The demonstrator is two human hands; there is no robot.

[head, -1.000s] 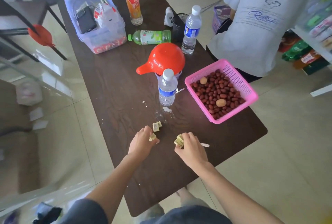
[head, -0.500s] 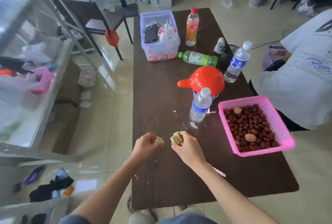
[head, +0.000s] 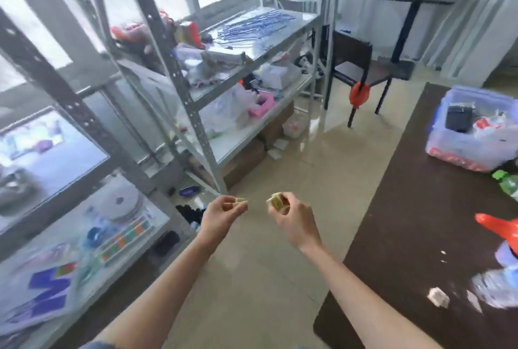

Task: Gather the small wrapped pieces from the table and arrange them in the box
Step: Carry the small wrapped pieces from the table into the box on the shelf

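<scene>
My left hand (head: pixel 224 212) is closed around a small yellowish wrapped piece (head: pixel 241 202) that pokes out past the fingers. My right hand (head: pixel 291 215) grips a bunch of the same wrapped pieces (head: pixel 277 201). Both hands are held out over the tiled floor, left of the dark table (head: pixel 420 222). A clear plastic box (head: pixel 459 149) with a dark item and bags inside stands at the table's far end. One pale scrap or wrapped piece (head: pixel 438 297) lies on the table near its front; I cannot tell which.
Metal shelving (head: pixel 196 113) full of clutter fills the left side. A chair (head: pixel 361 68) stands behind it. On the table's right edge are a green bottle (head: pixel 507 183), an orange funnel (head: pixel 499 226) and a blurred water bottle (head: pixel 499 287).
The view has swung left, away from the table and toward the shelves. Both hands have lifted off the table with their wrapped pieces and now hang over the floor.
</scene>
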